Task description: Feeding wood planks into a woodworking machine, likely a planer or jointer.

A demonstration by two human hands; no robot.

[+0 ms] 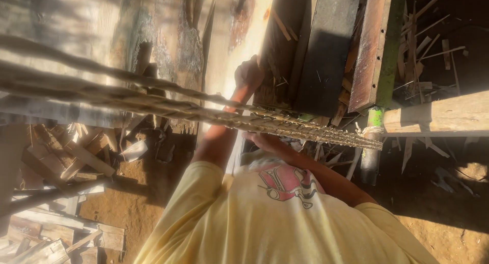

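Mostly glare: both hands grips unreadable; other hand behind twisted ropes.

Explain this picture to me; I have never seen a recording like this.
There is no machine here: a person films with one camera worn on the head, looking down along their own yellow shirt and arms. The left hand reaches up against a stack of dark boards. The right hand sits just under several twisted ropes, partly hidden, so its grip is unclear. The ropes stretch across the view to a green post beside a pale wooden beam. Wood offcuts lie on the dirt ground.
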